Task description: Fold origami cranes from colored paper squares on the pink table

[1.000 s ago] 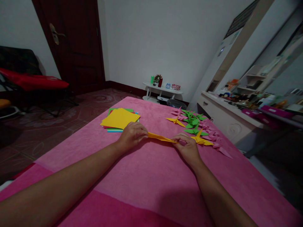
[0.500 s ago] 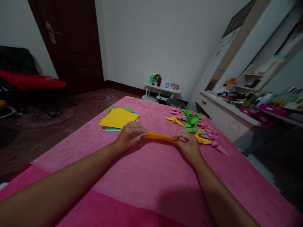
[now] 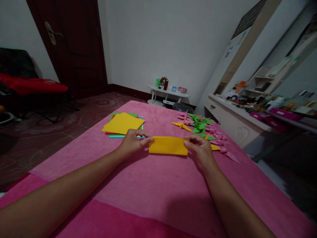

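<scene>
A yellow sheet of origami paper (image 3: 168,146), folded into a long rectangle, is held between both hands over the pink cloth (image 3: 148,185). My left hand (image 3: 133,141) pinches its upper left corner between thumb and fingers. At the upper right corner, my right hand (image 3: 200,149) grips it the same way. Beyond my left hand lies a stack of coloured paper squares (image 3: 123,123), yellow on top. Folded paper cranes in green (image 3: 199,124), pink (image 3: 221,138) and yellow (image 3: 182,125) are grouped beyond and beside my right hand.
A cloth-covered table fills the middle. To the right stands a white dresser (image 3: 237,114) crowded with small items. A low white stand (image 3: 168,92) is by the far wall, a red-draped chair (image 3: 32,86) at the left, near a dark door (image 3: 71,49).
The yellow paper was seen nearly edge-on as a thin strip; now its broad face is turned towards me. Both hands keep hold of its ends and have shifted slightly.
</scene>
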Available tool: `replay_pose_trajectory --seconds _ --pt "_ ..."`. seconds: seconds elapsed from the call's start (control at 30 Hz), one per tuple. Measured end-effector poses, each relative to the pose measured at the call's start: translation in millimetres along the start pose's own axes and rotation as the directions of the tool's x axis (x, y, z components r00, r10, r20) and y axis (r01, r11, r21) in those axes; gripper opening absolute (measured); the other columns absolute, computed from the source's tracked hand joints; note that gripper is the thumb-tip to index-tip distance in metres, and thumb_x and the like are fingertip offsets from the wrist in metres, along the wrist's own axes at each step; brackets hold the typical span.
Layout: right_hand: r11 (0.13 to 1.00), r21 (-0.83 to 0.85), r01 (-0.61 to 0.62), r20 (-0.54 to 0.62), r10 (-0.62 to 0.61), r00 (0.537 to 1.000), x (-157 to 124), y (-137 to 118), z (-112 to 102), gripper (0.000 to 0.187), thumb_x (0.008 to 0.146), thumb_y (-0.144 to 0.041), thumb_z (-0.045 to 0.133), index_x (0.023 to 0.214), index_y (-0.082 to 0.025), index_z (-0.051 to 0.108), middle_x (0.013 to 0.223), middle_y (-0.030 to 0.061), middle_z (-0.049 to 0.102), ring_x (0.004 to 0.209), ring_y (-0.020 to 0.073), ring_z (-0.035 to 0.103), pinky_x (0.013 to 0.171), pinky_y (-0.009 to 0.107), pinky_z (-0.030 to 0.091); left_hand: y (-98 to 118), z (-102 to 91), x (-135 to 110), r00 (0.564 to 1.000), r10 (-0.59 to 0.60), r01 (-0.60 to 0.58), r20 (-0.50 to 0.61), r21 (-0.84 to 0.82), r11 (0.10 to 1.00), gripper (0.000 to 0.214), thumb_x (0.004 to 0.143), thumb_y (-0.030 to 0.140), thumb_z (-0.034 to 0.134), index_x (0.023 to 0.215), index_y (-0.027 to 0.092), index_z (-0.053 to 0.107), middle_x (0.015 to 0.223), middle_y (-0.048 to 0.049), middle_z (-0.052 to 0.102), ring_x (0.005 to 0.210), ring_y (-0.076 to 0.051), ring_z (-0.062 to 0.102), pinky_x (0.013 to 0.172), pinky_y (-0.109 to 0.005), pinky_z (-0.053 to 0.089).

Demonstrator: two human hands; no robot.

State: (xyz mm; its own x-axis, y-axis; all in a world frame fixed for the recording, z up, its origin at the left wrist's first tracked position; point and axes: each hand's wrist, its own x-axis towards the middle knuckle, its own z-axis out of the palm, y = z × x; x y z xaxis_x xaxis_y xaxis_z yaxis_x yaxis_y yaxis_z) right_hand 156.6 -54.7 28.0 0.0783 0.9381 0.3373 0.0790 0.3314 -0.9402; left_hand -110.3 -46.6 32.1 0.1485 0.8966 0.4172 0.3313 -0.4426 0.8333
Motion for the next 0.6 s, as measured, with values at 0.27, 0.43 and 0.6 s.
replay_pose_trajectory --seconds 0.27,0.43,0.6 --pt "0.992 0.021 -0.127 0.003 0.127 0.992 2.2 -3.6 0.8 0.030 0.055 -0.022 0.076 0.083 -0.016 0.069 0.068 0.0003 0.056 0.061 0.0121 0.053 0.052 0.022 0.042 -6.9 3.3 0.5 0.974 -0.196 0.207 0.115 -0.085 0.975 0.025 0.071 0.035 0.064 0.066 0.012 0.070 0.051 -0.0026 0.061 0.045 -0.011 0.051 0.042 -0.020 0.036" --pt "0.968 0.026 -0.250 -0.009 0.250 0.968 1.3 -2.3 3.0 0.030 0.050 -0.018 0.076 0.079 -0.015 0.068 0.068 0.0008 0.061 0.060 0.0130 0.057 0.055 0.024 0.044 -14.3 4.0 2.7 0.962 -0.220 0.232 0.164 -0.057 0.971 0.022 0.068 0.034 0.066 0.066 0.012 0.070 0.056 -0.0040 0.064 0.048 -0.011 0.054 0.044 -0.020 0.037" --pt "0.954 -0.015 -0.300 -0.023 0.300 0.954 0.3 -0.4 6.9 0.029 0.047 -0.014 0.073 0.075 -0.015 0.067 0.062 -0.0015 0.059 0.056 0.0116 0.056 0.055 0.024 0.043 -21.7 5.0 3.3 0.965 -0.195 0.197 0.178 0.008 0.980 0.021 0.067 0.031 0.066 0.059 0.012 0.065 0.054 -0.0012 0.061 0.048 -0.010 0.052 0.044 -0.019 0.036"
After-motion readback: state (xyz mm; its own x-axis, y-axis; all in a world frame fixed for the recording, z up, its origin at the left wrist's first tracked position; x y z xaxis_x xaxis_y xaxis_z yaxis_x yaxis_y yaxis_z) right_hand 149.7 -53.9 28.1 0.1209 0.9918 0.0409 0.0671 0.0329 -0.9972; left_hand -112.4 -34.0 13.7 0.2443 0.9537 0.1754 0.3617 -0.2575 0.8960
